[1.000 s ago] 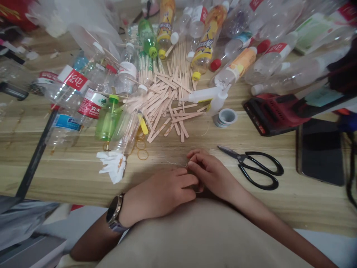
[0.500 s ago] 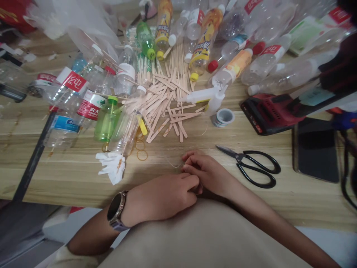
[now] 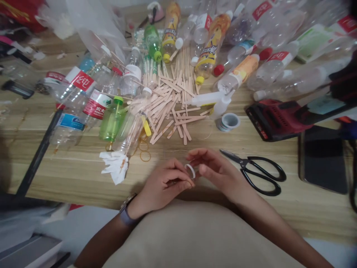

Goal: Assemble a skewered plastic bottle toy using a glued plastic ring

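My left hand (image 3: 169,180) is closed in a pinch on a small white ring-shaped piece (image 3: 190,171), possibly a bottle cap seen edge-on. Its fingers partly cover the piece. Just to the right, my right hand (image 3: 213,169) curves around the far side of the ring with thumb and fingers apart. Whether its fingertips touch the ring I cannot tell. Black-handled scissors (image 3: 255,169) lie right of my right hand, blades toward it. Rubber bands (image 3: 145,155) and a crumpled white tissue (image 3: 115,167) at the end of a clear bottle (image 3: 129,136) are left of my hands.
Loose wooden craft sticks (image 3: 170,102) are heaped at the middle. A glue gun (image 3: 214,100), a small grey roll (image 3: 229,122), a red-and-black power tool (image 3: 279,117) and a phone (image 3: 323,158) lie to the right. Many plastic bottles (image 3: 213,44) crowd the back and left.
My hands have moved apart from being clasped together. The white ring-shaped piece now shows between them, and my right fingers have opened. The whole view has shifted slightly.
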Demonstrator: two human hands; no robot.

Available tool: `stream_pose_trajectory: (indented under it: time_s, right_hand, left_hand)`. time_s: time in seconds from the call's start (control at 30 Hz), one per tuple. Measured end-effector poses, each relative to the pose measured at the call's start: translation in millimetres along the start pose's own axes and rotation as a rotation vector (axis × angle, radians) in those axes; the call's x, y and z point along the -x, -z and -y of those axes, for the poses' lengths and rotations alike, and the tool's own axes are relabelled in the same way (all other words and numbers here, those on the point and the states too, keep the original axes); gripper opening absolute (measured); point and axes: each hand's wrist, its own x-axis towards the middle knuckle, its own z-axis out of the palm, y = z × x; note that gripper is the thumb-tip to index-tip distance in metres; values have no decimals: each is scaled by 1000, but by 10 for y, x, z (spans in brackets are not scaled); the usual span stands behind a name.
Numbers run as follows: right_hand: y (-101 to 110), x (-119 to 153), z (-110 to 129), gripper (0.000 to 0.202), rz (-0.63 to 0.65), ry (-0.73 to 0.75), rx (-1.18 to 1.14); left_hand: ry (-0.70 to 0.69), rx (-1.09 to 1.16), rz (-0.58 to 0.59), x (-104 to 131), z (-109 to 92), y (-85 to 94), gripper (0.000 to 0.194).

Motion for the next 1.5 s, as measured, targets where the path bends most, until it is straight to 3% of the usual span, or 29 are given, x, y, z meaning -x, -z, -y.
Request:
stream_pose_trajectory:
  time_s: [0.1,0.23,0.33,0.43,0.57,0.87,1.17,1.33,1.5]
  right_hand:
    - [-8,25,10,32,131,1,84]
    - [-15,27,18,18,118,49,207]
    - [-10,30,8,25,107,126,321]
    - [-14,43,-6,33,66,177,415]
    - [-35,54,-5,26,29,226,493]
    - [-67,53,-64,30,-44,179,568]
    - [23,43,-34,37,186,372,652]
    - [34,16,-74,35,198,400,684]
    - [51,13,-49,22,122,291,603]
  left_hand:
    - [55,190,-27,0,3,-33,15]
    - [173,509,-19,-2,21,-71,14]
    - [196,619,-64,-13,54,-89,16]
    - [214,673,-83,-26,94,-105,21]
    - [231,678,-71,-26,119,-123,21]
    - [317,727,-59,-50,94,-148,18]
    - [496,1053,-160,-27,174,-162,24]
    - [529,1078,-149,-33,155,-153,24]
    - [551,1073,-116,-36,115,-139,24]
